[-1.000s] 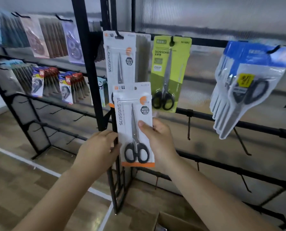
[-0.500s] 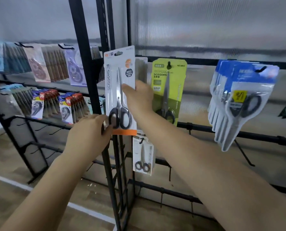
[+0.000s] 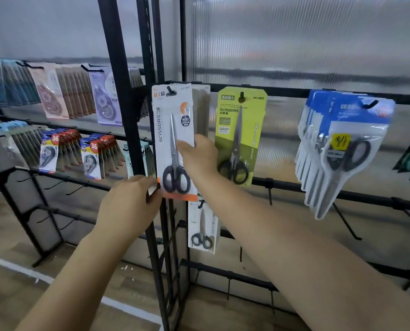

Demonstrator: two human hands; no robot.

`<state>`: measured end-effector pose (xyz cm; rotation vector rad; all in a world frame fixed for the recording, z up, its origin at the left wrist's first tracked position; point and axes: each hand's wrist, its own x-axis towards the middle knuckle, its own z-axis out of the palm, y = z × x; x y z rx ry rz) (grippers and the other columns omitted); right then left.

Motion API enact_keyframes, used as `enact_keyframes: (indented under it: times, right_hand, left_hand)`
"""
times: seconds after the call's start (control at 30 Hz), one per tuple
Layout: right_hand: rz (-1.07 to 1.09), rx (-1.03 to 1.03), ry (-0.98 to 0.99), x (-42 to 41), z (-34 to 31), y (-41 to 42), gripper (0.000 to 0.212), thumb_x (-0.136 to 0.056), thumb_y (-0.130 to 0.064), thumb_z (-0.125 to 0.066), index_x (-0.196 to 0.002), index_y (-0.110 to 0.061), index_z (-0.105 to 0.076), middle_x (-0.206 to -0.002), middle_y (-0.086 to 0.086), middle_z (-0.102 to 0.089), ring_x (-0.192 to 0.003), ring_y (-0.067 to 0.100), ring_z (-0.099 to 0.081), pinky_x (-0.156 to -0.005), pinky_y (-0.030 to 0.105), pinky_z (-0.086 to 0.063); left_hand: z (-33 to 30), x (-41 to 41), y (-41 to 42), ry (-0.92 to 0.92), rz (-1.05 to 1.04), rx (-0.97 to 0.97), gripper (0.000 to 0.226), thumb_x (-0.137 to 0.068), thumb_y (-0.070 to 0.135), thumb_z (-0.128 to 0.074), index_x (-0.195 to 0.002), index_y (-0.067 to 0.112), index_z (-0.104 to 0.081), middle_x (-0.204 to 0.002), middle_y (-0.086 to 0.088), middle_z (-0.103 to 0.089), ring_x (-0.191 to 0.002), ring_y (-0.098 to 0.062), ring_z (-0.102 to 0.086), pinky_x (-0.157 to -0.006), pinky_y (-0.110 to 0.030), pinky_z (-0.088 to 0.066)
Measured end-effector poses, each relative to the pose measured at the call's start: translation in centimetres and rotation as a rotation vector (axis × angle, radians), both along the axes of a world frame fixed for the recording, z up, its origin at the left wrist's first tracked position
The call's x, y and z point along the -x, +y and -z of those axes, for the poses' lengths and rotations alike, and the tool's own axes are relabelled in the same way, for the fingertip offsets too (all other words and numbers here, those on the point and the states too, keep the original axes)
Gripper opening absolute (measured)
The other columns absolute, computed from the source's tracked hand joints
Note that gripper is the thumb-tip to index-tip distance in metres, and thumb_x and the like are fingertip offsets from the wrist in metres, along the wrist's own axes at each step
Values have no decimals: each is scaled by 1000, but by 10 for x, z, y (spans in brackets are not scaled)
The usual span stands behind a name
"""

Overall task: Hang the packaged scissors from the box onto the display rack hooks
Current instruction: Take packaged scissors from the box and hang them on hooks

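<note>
Pack (image 3: 173, 130) marked "SCISSORS" on hook; left hand (image 3: 130, 206), right hand (image 3: 199, 158) fingers gripping it.

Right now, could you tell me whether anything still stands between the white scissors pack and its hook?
Nothing visible does: the hook already pokes through the hang hole of the white scissors pack, which the left hand and right hand hold.
</note>
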<state>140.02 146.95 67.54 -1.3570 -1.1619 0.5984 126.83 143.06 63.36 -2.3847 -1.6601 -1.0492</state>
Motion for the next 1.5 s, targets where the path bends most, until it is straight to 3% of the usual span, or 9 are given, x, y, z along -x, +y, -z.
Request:
enact_keyframes:
  times: [0.2, 0.3, 0.5, 0.87, 1.0, 1.17, 1.3, 1.4, 1.5]
  right_hand:
    - [-90, 216, -170, -23, 53, -12, 37, -86, -12, -60, -56, -14, -38, -57, 1, -38, -53, 15, -41, -48, 24, -42]
    - [-135, 278, -232, -33, 81, -26, 2, -86, -15, -61, -85, -15, -63, -79, 2, -57, -76, 23, -58, -69, 30, -48]
    - [-110, 392, -417, -77, 126, -56, 26, -89, -19, -57, -114, -13, -61, -107, 9, -66, -98, 25, -61, -86, 36, -50]
    - [-219, 729, -864, -210, 243, -154, 26, -97, -27, -42, -118, -16, -53, -106, 6, -62, -94, 24, -60, -77, 34, -51]
    - [-300, 1000, -778, -245, 306, -200, 35, -98, -32, -38, -130, -19, -48, -123, 8, -58, -111, 27, -54, -90, 36, -46]
    - [-242, 1181, -592, -275, 392, -258, 34, -96, -29, -45, -129, -23, -53, -120, 7, -59, -110, 25, -55, -91, 34, -46]
    - [-254, 1348, -427, -276, 475, -276, 30, -97, -21, -44, -125, -14, -52, -113, 8, -58, -109, 23, -55, -79, 27, -43]
    - [-234, 1355, -405, -276, 555, -281, 20, -93, -25, -46, -109, -19, -57, -100, 3, -61, -90, 19, -59, -64, 27, -44]
    - [-219, 1469, -366, -270, 652, -287, 20, -91, -28, -48, -108, -20, -56, -105, 4, -61, -95, 21, -60, -75, 30, -49]
  left_hand:
    - [15, -13, 1, 29, 8, 48, 21, -91, 22, -56, -105, 13, -68, -101, -6, -66, -92, -30, -59, -68, -33, -44]
    - [33, -25, 4, 76, 31, 92, 22, -91, 24, -55, -105, 11, -66, -101, -6, -65, -92, -29, -58, -69, -34, -45]
    - [81, -67, 2, 165, 153, 224, 25, -91, 25, -56, -107, 10, -66, -105, -10, -66, -93, -31, -60, -73, -37, -52]
    - [204, -172, -55, 345, 300, 478, 25, -92, 23, -47, -94, 5, -64, -95, -14, -64, -94, -36, -59, -74, -42, -51]
    - [260, -196, -97, 423, 304, 703, 53, -89, 37, -31, -117, 6, -62, -116, -14, -62, -111, -33, -55, -89, -41, -47]
    - [349, -222, -130, 442, 360, 753, 46, -79, 32, -37, -91, 3, -72, -77, -18, -69, -67, -38, -67, -57, -42, -56]
    - [456, -246, -132, 726, 293, 1057, 36, -96, 31, -35, -124, 17, -54, -127, -9, -55, -115, -30, -53, -90, -36, -44]
    - [546, -260, -135, 782, 310, 1120, 31, -97, 27, -38, -122, 19, -55, -128, -6, -55, -121, -27, -49, -91, -34, -42]
    - [639, -266, -133, 766, 319, 1133, 26, -97, 23, -40, -116, 15, -55, -118, -7, -59, -109, -26, -55, -87, -33, -44]
